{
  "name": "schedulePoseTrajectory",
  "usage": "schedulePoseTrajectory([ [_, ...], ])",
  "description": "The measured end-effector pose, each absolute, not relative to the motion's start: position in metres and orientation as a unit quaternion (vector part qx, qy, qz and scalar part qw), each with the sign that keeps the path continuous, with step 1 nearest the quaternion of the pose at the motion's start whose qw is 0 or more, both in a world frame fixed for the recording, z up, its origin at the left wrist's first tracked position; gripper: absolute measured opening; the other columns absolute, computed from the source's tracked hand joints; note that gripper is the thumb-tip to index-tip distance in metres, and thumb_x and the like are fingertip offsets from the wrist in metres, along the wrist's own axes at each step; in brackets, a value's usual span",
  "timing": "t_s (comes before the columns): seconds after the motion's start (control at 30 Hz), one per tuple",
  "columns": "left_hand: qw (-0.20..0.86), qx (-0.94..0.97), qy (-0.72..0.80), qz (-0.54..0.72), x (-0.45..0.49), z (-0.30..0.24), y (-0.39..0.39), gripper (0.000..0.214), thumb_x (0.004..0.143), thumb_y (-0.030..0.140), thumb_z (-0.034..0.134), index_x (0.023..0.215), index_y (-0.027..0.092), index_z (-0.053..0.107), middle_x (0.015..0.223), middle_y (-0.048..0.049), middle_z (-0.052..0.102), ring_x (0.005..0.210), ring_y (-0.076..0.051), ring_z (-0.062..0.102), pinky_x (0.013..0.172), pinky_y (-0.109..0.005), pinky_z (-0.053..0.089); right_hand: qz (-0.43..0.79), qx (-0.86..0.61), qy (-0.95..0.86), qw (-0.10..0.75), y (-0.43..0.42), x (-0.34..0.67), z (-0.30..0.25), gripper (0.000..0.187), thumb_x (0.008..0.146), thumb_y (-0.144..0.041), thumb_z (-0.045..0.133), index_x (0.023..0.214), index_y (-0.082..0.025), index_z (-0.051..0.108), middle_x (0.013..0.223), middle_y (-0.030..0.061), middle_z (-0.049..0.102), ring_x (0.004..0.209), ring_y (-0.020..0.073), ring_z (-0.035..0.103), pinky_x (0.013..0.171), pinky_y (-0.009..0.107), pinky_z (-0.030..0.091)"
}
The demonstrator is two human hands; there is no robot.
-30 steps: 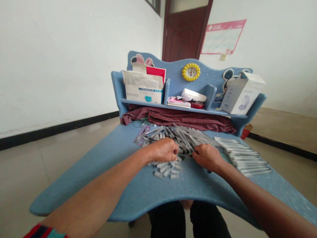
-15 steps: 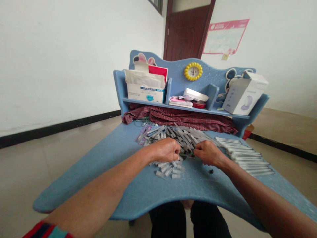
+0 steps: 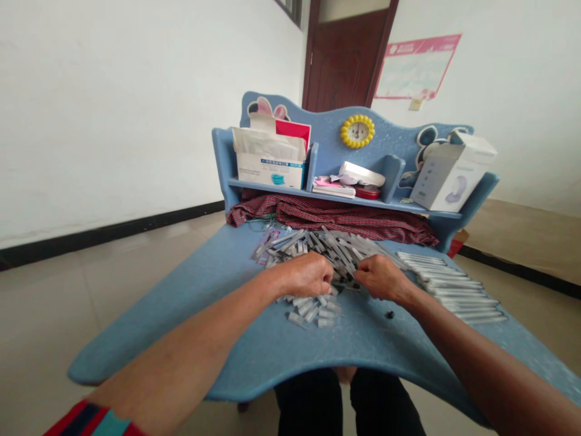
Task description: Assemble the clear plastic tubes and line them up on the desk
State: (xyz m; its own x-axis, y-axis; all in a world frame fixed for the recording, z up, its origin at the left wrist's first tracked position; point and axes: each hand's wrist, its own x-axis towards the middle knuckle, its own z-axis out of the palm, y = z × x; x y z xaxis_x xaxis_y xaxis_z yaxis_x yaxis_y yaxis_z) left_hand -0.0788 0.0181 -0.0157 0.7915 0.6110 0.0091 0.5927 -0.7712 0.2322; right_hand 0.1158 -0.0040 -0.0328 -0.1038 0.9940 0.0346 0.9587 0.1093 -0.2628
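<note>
Curling above the clear caps, the left hand keeps its fingers bent inward; whether they pinch anything, I cannot tell. Those caps lie loose on the blue desk, probably for easy reach. Beyond, the jumbled translucent pen tubes sit between both hands, presumably so either can get at them. The right hand, also curled, hides its grip. Near its wrist lies a small black piece. Farther right, slender tubes lie side by side, seemingly kept apart from the heap.
</note>
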Motion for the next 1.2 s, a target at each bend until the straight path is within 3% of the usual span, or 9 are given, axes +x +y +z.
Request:
schedulePoseTrajectory([
  [0.27, 0.118, 0.938, 0.323, 0.036, -0.078, -0.012, 0.017, 0.015, 0.071, 0.022, 0.058, 0.077, 0.015, 0.069, 0.061, -0.0002, 0.063, 0.056, -0.01, 0.053, 0.05, -0.019, 0.032, 0.133, -0.664, -0.729, 0.104, 0.016, 0.115, -0.037, 0.028, 0.078, -0.024, 0.04, 0.058, -0.017, 0.06, 0.042, -0.0008, 0.055, 0.036, 0.0086, 0.048, 0.042, 0.019, 0.032],
  [0.6, 0.155, 0.885, 0.405, 0.168, -0.078, -0.01, 0.021, 0.016, 0.07, 0.023, 0.056, 0.067, 0.014, 0.069, 0.053, 0.0007, 0.059, 0.053, -0.011, 0.051, 0.051, -0.021, 0.031, 0.123, -0.614, -0.729, 0.277, 0.0, 0.12, -0.055, 0.033, 0.08, -0.03, 0.043, 0.049, -0.02, 0.043, 0.042, -0.0016, 0.048, 0.043, 0.0106, 0.045, 0.048, 0.023, 0.032],
  [0.77, 0.322, 0.761, 0.464, 0.319, -0.076, -0.011, 0.024, 0.018, 0.071, 0.029, 0.058, 0.071, 0.013, 0.066, 0.057, -0.0009, 0.061, 0.05, -0.01, 0.05, 0.047, -0.02, 0.034, 0.185, -0.58, -0.716, 0.343, -0.019, 0.121, -0.054, 0.034, 0.084, -0.035, 0.041, 0.053, -0.02, 0.045, 0.042, -0.0025, 0.049, 0.04, 0.0108, 0.044, 0.046, 0.024, 0.034],
  [0.93, 0.503, 0.608, 0.41, 0.457, -0.078, -0.005, 0.025, 0.027, 0.073, 0.04, 0.061, 0.079, 0.013, 0.062, 0.067, -0.003, 0.064, 0.046, -0.006, 0.046, 0.038, -0.015, 0.027, 0.247, -0.54, -0.719, 0.36, -0.044, 0.117, -0.057, 0.034, 0.086, -0.037, 0.041, 0.057, -0.02, 0.048, 0.045, -0.0026, 0.049, 0.043, 0.0107, 0.045, 0.047, 0.023, 0.036],
  [1.2, 0.638, 0.516, 0.345, 0.456, -0.076, -0.001, 0.021, 0.016, 0.065, 0.022, 0.071, 0.065, 0.01, 0.06, 0.058, -0.002, 0.06, 0.042, -0.003, 0.045, 0.036, -0.012, 0.027, 0.203, -0.516, -0.749, 0.362, -0.067, 0.109, -0.046, 0.034, 0.087, -0.034, 0.042, 0.059, -0.018, 0.05, 0.047, -0.0039, 0.045, 0.045, 0.0081, 0.042, 0.046, 0.02, 0.033],
])
